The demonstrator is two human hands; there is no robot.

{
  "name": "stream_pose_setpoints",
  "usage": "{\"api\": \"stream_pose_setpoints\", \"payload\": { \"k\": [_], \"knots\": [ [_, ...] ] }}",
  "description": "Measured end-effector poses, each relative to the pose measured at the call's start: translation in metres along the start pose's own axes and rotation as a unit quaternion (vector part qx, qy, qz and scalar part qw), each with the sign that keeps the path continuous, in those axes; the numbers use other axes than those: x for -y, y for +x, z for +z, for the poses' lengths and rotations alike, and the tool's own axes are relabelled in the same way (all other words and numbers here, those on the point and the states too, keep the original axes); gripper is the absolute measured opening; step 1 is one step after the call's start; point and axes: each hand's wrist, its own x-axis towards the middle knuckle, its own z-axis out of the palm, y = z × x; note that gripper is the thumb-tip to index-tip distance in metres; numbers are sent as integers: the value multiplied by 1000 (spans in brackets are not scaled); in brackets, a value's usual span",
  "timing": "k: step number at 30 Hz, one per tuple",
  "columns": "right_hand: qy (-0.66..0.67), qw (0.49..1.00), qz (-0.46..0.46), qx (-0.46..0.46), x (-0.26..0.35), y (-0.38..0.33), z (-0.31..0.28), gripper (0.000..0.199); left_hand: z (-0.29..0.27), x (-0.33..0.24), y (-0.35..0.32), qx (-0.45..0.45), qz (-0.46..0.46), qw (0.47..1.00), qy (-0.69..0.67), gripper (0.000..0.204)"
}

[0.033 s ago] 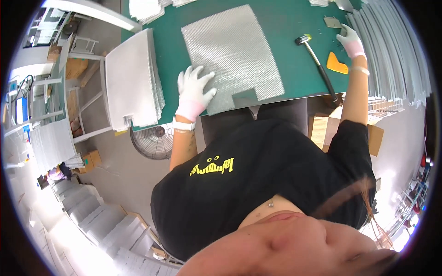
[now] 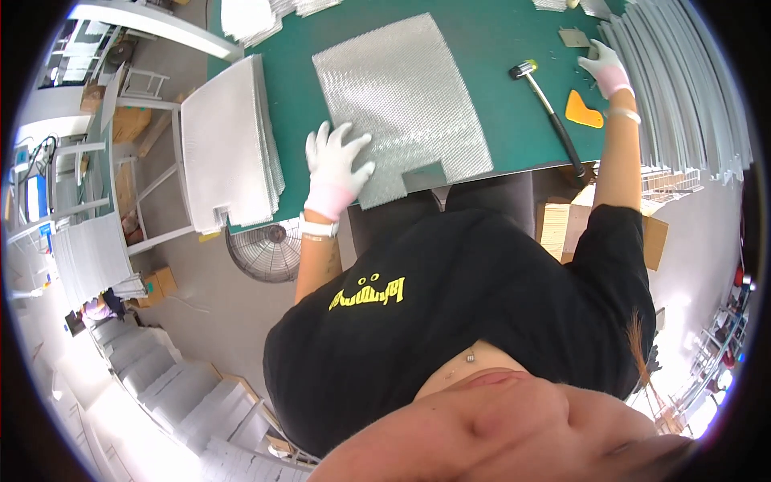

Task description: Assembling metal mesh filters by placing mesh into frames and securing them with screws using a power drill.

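Fingers splayed, the left hand [image 2: 332, 166] braces a silver mesh-patterned sheet [image 2: 401, 88] while the right hand [image 2: 607, 66], grip unclear from here, sits beside a metal plate [image 2: 573, 38], seemingly mid-pickup, demanding precision.

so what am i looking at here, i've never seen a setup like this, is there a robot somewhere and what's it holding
No robot here: these are a person's own two hands, in white gloves with pink cuffs. A wide fisheye camera on their head looks down, so edges bend and their black shirt fills the lower part.

On the green table lies a silvery textured sheet; the left hand rests spread over its near left corner. The right hand is beside a small metal plate; whether it holds anything is too small to tell. Nearby lie a hammer and a yellow tool. Pale sheets are stacked left, long grey strips right.
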Motion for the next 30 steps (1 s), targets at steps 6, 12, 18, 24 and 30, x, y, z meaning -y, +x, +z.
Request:
{"api": "stream_pose_setpoints", "payload": {
  "k": [6, 12, 18, 24, 30],
  "knots": [
    [-161, 984, 66, 43, 57, 39, 11, 85, -9, -25, -23, 21, -50, 998, 42, 50],
    [-38, 996, -49, 68, 13, 102, 19, 92, -18, -53, -48, -145, -86, 986, 21, 58],
    [-117, 992, -21, 38, 9, 82, 28, 97, 9, -74, -119, 139, -196, 806, -542, 37],
    [183, 976, -121, 16, 40, 4, 71, 61, 89, -84, -118, 106, -371, 550, -741, 49],
    [-104, 993, 5, -52, 92, -28, 61, 76, 110, -72, -133, 71, -350, 437, -825, 56]
  ]
}}
